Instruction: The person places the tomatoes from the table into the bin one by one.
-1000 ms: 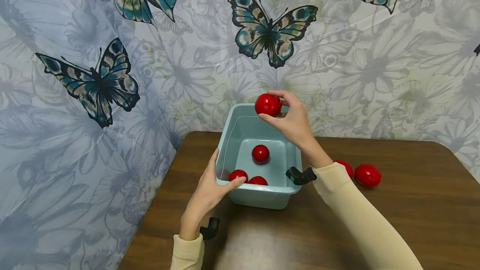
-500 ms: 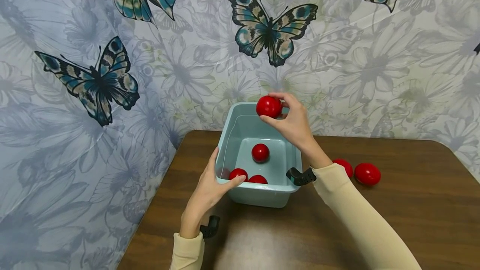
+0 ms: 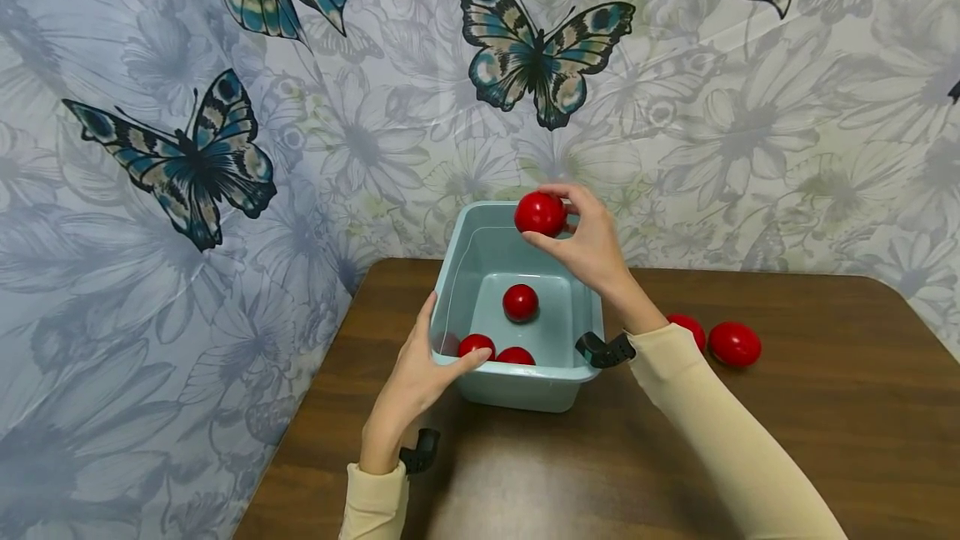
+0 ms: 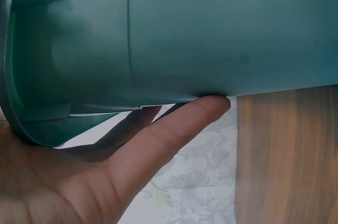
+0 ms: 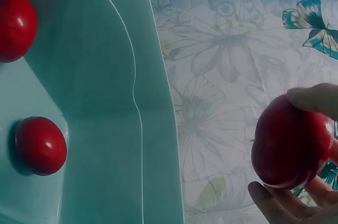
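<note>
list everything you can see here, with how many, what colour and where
red balls in the tub: 3, red, on the tub floor, one mid-floor and two by the near wall
red ball in hand: 1, red, held above the far rim of the tub
red balls on the table: 2, red, right of the tub, one partly hidden behind the right forearm
tub: 1, pale teal, at the table's far left
table: 1, dark brown wood
wall covering: 1, grey floral with teal butterflies, behind and left of the table
wrist straps: 2, black, one on each wrist
sleeves: 2, cream
left hand: 1, grips the tub's near left corner
right hand: 1, fingers hold the ball
</note>
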